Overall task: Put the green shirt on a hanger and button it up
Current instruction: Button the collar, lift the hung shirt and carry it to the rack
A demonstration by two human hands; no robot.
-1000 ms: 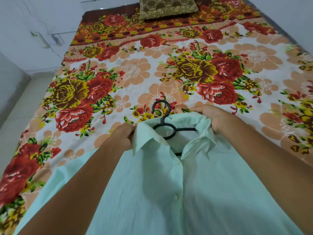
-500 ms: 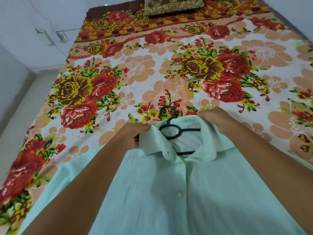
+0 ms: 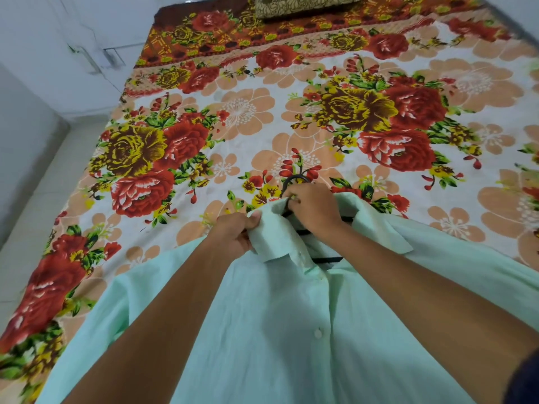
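The pale green shirt (image 3: 262,330) lies front up on the bed, its collar toward the far side, with a white button (image 3: 318,333) showing on the placket. A black hanger (image 3: 326,259) sits inside the neck; only its hook tip and short bits of its bar show. My left hand (image 3: 233,236) grips the left collar flap between thumb and fingers. My right hand (image 3: 313,207) is curled around the hanger's hook at the collar opening, covering most of it.
The bed carries a floral sheet (image 3: 262,118) in red, yellow and peach. A brown patterned pillow (image 3: 306,5) lies at the far end. A white wall and pale floor (image 3: 32,199) run along the bed's left side.
My right hand left the right collar flap and moved left onto the hanger hook. My left hand kept its hold on the left collar flap.
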